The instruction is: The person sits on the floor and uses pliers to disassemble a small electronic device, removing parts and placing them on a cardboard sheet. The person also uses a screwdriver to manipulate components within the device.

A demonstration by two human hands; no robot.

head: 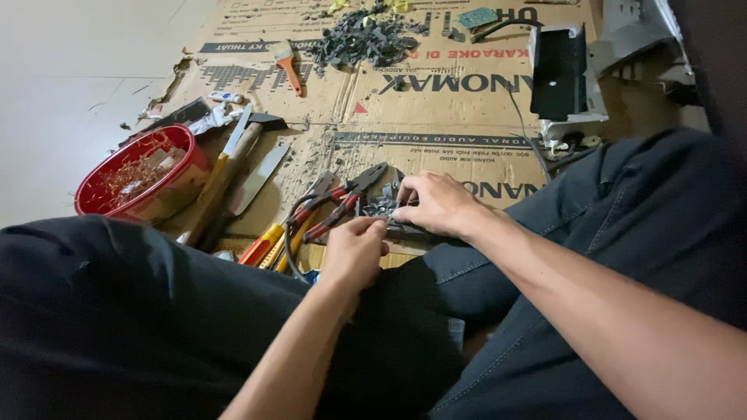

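Left hand: left hand (354,250) near centre, fingers curled together, fingertips pinching a small part at the edge of the grey workpiece (389,208); what exactly is pinched cannot be told.
Right hand: right hand (436,204) just right of it, fingers bent down and pressing on the same piece.
Workpiece: small, dark grey, lying on the flattened cardboard (436,117) between the person's knees, mostly hidden by both hands.
Pliers: red-handled pliers (342,198) just left of the hands, jaws pointing far right.
Bowl: red bowl (140,175) far left, holding small scrap.
Debris: grey scrap pile (362,39) at the far edge.
Brush: orange-handled brush (286,64) left of that pile.
Casing: black casing (559,74) far right.
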